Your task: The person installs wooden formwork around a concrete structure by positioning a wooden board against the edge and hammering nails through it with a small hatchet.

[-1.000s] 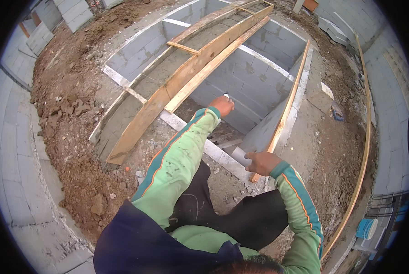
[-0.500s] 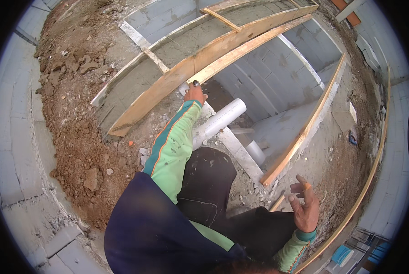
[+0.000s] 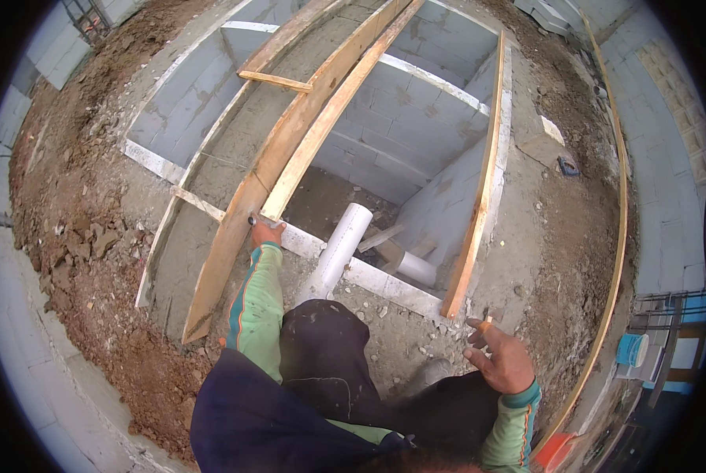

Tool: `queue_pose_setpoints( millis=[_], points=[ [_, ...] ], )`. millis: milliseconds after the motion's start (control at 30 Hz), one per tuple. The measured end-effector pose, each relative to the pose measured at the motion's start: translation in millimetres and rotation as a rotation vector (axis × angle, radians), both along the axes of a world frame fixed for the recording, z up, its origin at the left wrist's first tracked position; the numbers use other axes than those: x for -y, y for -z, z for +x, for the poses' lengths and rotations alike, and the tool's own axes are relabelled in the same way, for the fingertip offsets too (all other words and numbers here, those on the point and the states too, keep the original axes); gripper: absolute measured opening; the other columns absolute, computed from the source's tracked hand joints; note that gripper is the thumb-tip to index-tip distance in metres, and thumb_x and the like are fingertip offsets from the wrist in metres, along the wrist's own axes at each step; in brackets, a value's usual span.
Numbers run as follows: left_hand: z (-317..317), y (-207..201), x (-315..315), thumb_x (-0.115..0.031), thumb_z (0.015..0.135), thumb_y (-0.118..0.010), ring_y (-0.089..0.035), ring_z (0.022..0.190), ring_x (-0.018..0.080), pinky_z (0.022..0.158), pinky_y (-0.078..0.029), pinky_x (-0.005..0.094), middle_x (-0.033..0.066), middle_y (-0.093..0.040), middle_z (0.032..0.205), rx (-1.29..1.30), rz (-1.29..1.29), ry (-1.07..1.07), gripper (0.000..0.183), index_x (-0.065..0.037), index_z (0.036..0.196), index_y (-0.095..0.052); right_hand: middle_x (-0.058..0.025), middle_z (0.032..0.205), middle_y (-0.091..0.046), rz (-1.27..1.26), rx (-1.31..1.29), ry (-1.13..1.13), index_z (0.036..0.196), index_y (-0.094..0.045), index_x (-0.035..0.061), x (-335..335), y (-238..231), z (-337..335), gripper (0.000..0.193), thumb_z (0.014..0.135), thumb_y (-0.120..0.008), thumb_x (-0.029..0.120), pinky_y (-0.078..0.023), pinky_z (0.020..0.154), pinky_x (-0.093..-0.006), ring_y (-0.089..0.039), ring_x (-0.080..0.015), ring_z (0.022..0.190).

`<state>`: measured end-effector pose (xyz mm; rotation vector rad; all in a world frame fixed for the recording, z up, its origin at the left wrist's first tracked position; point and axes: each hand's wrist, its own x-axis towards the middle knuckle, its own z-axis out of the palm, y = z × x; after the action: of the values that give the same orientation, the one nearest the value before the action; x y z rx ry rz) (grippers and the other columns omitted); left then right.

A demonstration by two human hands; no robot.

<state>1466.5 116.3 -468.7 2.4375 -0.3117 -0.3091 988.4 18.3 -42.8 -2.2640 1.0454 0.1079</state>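
My left hand (image 3: 268,232) is closed at the lower end of a light wooden strip (image 3: 345,102), beside the tall form board (image 3: 270,169). A small round dark end of some tool shows at the fist; the rest is hidden. Between two form boards lies wet grey concrete (image 3: 228,169). My right hand (image 3: 504,361) is held in the air over the ground near my knee, fingers loosely bent and apart. A small orange band or object shows at one finger; I cannot tell which. Near that hand ends another wooden strip (image 3: 479,197).
A white pipe (image 3: 341,244) slants over the pit's edge in front of my knee, and a second pipe (image 3: 418,270) lies lower in the block-walled pit. Short crosspieces (image 3: 275,80) span the form. Loose soil (image 3: 77,252) lies left; a long thin board (image 3: 621,205) runs along the right.
The view has swung, so the pit and boards appear turned and further left. My left hand stays at the strip's end by the form board. My right hand's fingers have curled slightly more.
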Motion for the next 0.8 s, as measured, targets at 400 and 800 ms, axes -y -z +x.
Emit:
queue_pose_setpoints(
  millis=[400,800],
  points=[
    [-12,-3,12,-0.043,0.076,-0.073,-0.048,0.117,0.0452,0.101,-0.039,0.0496,0.0284,-0.045,0.133,-0.03,0.028,-0.051,0.072,-0.005,0.132,-0.05,-0.014,0.086,-0.066,-0.006,-0.123,0.193,0.118,-0.055,0.0027,-5,12,6,0.039,0.083,-0.066,0.016,-0.05,0.072,-0.0385,-0.065,-0.0323,0.081],
    [14,3,29,-0.059,0.09,-0.043,-0.055,0.11,0.0458,0.095,-0.042,0.0468,0.0352,-0.059,0.11,-0.317,-0.11,-0.332,0.077,0.014,0.105,-0.062,-0.0133,0.088,-0.065,-0.167,-0.02,0.194,0.12,-0.055,-0.0005,19,-64,38,0.042,0.083,-0.068,0.015,-0.05,0.07,-0.0359,-0.064,-0.026,0.079]
  ],
)
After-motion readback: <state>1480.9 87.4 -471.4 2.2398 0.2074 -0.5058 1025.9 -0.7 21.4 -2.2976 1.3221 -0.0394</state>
